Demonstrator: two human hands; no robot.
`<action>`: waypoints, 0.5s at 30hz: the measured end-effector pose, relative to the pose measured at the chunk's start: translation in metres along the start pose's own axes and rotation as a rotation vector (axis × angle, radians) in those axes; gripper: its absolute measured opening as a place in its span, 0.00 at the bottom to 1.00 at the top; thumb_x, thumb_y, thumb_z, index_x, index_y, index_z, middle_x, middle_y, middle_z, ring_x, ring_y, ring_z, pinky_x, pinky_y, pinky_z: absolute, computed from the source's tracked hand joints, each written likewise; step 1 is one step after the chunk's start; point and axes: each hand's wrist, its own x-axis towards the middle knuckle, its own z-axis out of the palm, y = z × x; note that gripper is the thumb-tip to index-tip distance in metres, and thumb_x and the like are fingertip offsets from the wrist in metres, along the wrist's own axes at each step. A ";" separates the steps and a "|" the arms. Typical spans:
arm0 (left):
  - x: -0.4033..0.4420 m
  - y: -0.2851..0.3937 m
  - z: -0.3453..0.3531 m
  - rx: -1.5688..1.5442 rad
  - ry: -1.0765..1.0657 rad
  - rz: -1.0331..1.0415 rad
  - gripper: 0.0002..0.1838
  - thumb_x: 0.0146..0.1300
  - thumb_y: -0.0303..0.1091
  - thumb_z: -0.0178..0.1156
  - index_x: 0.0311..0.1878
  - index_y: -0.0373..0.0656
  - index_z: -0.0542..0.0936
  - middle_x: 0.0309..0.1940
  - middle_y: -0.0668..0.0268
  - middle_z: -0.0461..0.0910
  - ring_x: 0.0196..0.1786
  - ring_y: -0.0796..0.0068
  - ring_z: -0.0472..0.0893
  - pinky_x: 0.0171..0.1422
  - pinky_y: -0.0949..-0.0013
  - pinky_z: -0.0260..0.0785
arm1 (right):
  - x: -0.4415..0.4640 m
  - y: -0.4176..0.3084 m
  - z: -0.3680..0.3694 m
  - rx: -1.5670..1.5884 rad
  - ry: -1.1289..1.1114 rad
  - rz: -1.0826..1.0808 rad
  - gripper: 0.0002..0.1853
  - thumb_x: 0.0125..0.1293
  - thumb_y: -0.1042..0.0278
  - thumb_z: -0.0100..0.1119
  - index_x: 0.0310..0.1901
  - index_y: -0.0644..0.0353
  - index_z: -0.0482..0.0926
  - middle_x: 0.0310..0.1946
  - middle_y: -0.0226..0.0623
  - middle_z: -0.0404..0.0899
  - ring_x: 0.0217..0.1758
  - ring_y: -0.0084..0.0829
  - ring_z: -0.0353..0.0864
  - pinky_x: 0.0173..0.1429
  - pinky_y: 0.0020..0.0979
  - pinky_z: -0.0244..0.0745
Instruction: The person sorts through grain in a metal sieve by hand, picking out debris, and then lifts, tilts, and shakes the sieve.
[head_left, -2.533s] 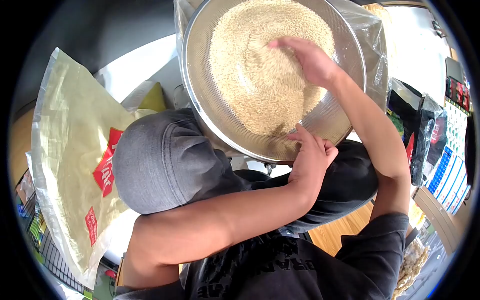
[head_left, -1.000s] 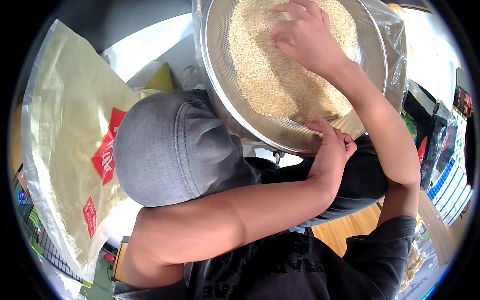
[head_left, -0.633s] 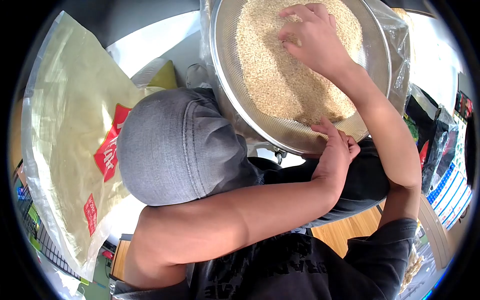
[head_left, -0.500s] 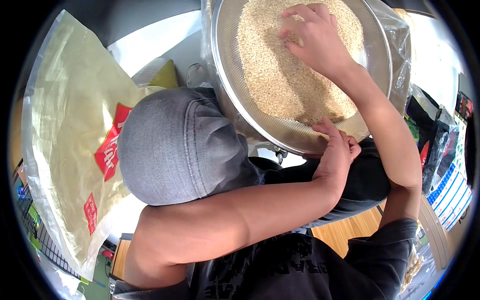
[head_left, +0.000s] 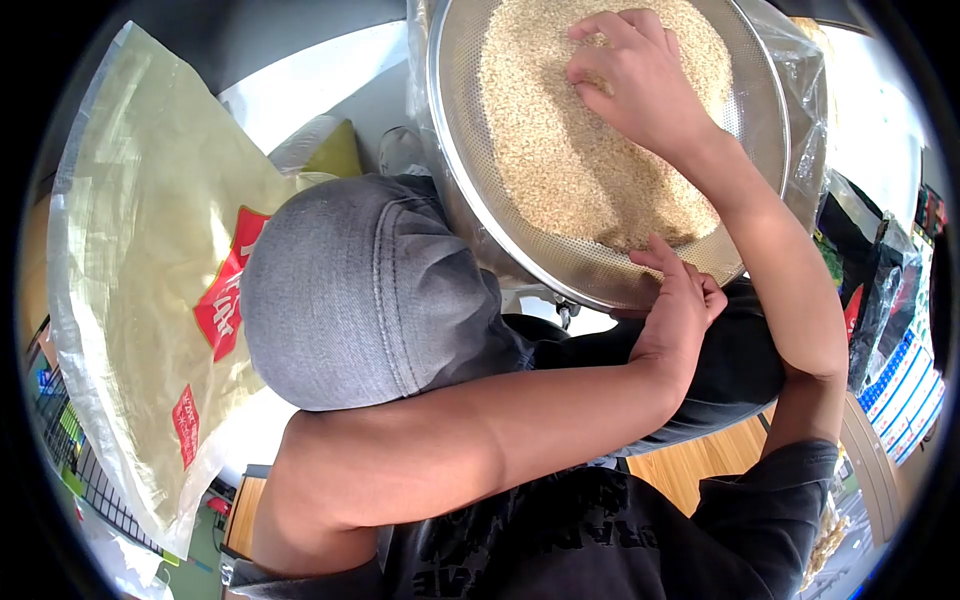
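Observation:
A round perforated metal sieve (head_left: 462, 160) holds a broad heap of pale grain (head_left: 560, 190). Over the upper part of the heap is my right hand (head_left: 645, 80), its thumb and fingers curved but apart; nothing shows between them. Whether its fingertips touch the grain is unclear. My left hand (head_left: 675, 305) is at the sieve's lower right edge, its fingers bent around the rim, one finger reaching inside near the heap's lower edge. Its palm side is hidden.
My knee in grey denim (head_left: 320, 290) is left of the sieve. A large yellowish plastic bag (head_left: 140, 270) with red labels stands at the left. Clear plastic (head_left: 808, 110) lies behind the sieve. Black packages (head_left: 875, 280) and blue-and-white boxes (head_left: 900, 385) are on the right.
My right hand has stopped its blurred sweep through the grain and is held over the heap, fingers curved. The view has shifted, with the sieve lying farther right and higher. My left hand stays at the rim.

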 end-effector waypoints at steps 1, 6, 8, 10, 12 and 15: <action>-0.001 -0.001 -0.001 -0.012 0.013 -0.007 0.20 0.73 0.34 0.51 0.65 0.42 0.64 0.46 0.55 0.79 0.48 0.49 0.83 0.67 0.36 0.66 | 0.000 0.001 0.000 0.001 -0.001 -0.001 0.06 0.54 0.71 0.66 0.34 0.52 0.89 0.57 0.40 0.79 0.62 0.49 0.69 0.67 0.48 0.66; -0.001 -0.001 -0.001 0.001 0.000 -0.003 0.20 0.72 0.32 0.52 0.65 0.41 0.64 0.46 0.55 0.79 0.47 0.49 0.83 0.67 0.36 0.66 | -0.001 0.001 -0.001 0.014 0.011 0.026 0.05 0.56 0.70 0.65 0.34 0.53 0.89 0.55 0.42 0.80 0.62 0.50 0.69 0.67 0.48 0.67; 0.000 -0.001 -0.001 0.003 -0.007 0.005 0.20 0.72 0.31 0.52 0.64 0.41 0.64 0.45 0.55 0.79 0.47 0.49 0.83 0.67 0.36 0.66 | -0.002 0.004 0.000 0.012 -0.001 0.026 0.05 0.56 0.69 0.65 0.34 0.54 0.88 0.55 0.42 0.80 0.62 0.50 0.69 0.66 0.48 0.67; 0.000 -0.001 -0.001 -0.004 0.004 0.000 0.20 0.72 0.32 0.52 0.64 0.41 0.64 0.45 0.55 0.79 0.47 0.49 0.83 0.67 0.36 0.67 | -0.003 0.005 0.000 0.010 -0.012 0.028 0.05 0.57 0.69 0.65 0.34 0.54 0.88 0.55 0.42 0.80 0.62 0.50 0.69 0.66 0.48 0.67; 0.000 -0.001 -0.001 -0.006 0.007 -0.001 0.20 0.73 0.32 0.51 0.64 0.41 0.64 0.45 0.55 0.79 0.47 0.49 0.83 0.67 0.36 0.67 | -0.003 0.005 -0.002 0.026 -0.013 0.025 0.06 0.57 0.69 0.65 0.35 0.54 0.89 0.56 0.42 0.80 0.62 0.49 0.69 0.67 0.48 0.67; 0.000 -0.001 -0.001 -0.019 0.009 -0.001 0.20 0.73 0.33 0.51 0.64 0.41 0.64 0.46 0.55 0.79 0.47 0.49 0.83 0.67 0.36 0.67 | -0.003 0.005 -0.001 -0.003 -0.006 0.018 0.07 0.57 0.69 0.65 0.36 0.54 0.89 0.56 0.41 0.80 0.62 0.49 0.69 0.67 0.47 0.67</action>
